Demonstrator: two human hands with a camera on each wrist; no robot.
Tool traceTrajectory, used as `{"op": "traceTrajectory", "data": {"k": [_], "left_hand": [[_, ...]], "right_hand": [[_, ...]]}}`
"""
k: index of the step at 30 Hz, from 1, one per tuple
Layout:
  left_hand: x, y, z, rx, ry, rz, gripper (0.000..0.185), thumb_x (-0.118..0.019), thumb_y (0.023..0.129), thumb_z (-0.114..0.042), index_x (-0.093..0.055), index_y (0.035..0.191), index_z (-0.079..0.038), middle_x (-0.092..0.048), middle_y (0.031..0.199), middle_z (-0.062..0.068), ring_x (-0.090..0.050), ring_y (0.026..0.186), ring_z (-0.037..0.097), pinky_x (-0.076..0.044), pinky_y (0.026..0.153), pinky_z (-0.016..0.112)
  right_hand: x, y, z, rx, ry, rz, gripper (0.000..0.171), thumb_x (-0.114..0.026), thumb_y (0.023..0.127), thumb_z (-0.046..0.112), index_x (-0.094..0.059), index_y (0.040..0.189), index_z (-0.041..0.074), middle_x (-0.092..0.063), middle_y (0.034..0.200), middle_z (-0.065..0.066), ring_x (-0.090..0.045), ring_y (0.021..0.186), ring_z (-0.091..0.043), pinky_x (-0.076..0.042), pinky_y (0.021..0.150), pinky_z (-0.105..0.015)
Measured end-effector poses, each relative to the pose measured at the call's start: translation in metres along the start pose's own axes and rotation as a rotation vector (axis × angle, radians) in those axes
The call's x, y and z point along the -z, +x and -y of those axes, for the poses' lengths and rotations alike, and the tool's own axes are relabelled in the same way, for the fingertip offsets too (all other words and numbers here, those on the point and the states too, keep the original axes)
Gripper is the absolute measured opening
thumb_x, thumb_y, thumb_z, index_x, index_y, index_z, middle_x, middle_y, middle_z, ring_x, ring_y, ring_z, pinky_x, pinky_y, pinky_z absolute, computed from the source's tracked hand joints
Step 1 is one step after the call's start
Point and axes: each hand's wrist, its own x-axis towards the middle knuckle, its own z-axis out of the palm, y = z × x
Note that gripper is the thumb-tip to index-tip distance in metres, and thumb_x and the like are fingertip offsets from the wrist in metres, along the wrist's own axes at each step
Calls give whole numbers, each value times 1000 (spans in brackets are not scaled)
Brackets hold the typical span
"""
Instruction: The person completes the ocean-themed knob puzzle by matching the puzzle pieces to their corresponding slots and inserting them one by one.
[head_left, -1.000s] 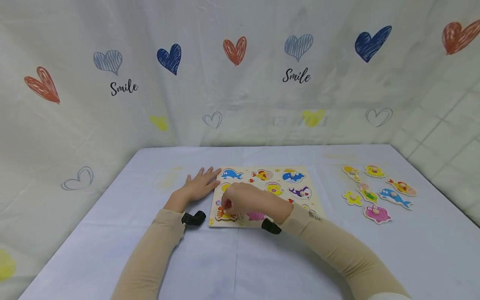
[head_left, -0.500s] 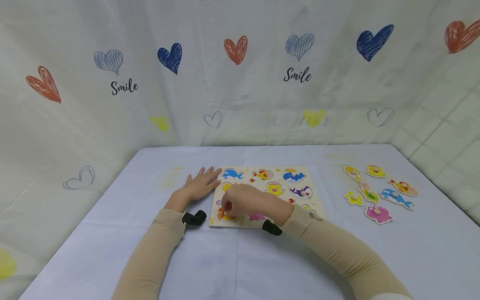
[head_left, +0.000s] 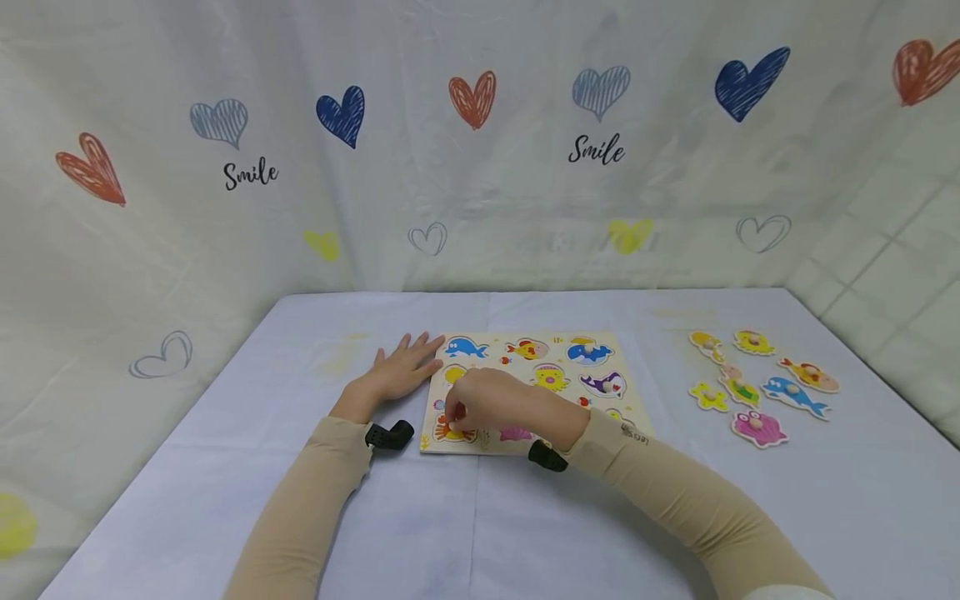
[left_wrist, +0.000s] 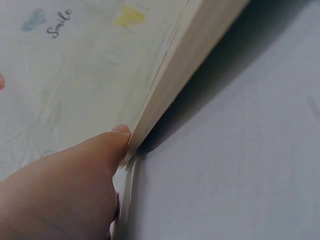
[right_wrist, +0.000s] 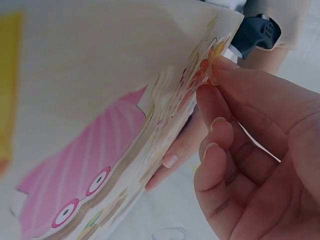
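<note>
A wooden peg puzzle board [head_left: 427, 417] printed with sea animals lies at the middle of the table. My right hand [head_left: 491, 402] pinches a red-orange crab piece [head_left: 455, 432] between thumb and forefinger at the board's near left corner. In the right wrist view, the fingertips are close to the crab [right_wrist: 200, 72], and the other fingers curl loosely. My left hand [head_left: 397, 371] lies with fingers spread at the board's left edge; in the left wrist view, its thumb touches that edge. A blue whale piece [head_left: 587, 353] and a purple whale piece [head_left: 603, 384] sit on the board's right side.
Several loose knobbed pieces lie to the right of the board, including a pink shell [head_left: 759, 428], a blue fish-like piece [head_left: 795, 396] and a yellow starfish [head_left: 707, 397]. A white cloth [head_left: 397, 525] covers the table. A curtain with printed hearts [head_left: 517, 192] hangs behind it.
The crab piece appears to lie flatter in its outline than a second ago. Both hands stay in nearly the same place.
</note>
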Motion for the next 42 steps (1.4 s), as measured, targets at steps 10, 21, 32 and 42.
{"op": "traceTrajectory", "data": {"k": [10,21,32,42], "left_hand": [[-1,1,2,-5,4,-4,64,-37,109,-53,-24,165,-26,-13,171,11,1,156,40,5,114,74],[-1,3,5,-10,6,-9,64,-36,109,-54,-24,165,-26,-13,171,11,0,156,40,5,114,73],[-1,1,0,-11,4,-2,64,-37,109,-53,-23,165,-27,-12,171,9,1,156,38,5,115,72],[0,1,0,-2,13,-7,64,-37,109,-52,-23,165,-27,-13,171,10,1,156,39,5,115,72]], "right_hand": [[6,-11,-11,33,70,-90,12,-81,91,23,-80,102,19,-68,83,14,-60,84,-8,-51,78,-24],[24,-46,-37,176,115,-275,10,-79,92,12,-80,101,10,-72,88,10,-58,74,-5,-52,70,-22],[25,-87,-78,154,239,-371,8,-76,92,5,-78,100,8,-68,86,9,-54,69,-10,-51,62,-24],[39,-136,-119,22,243,-339,16,-76,93,6,-77,109,6,-72,94,4,-59,77,-12,-54,67,-24]]}}
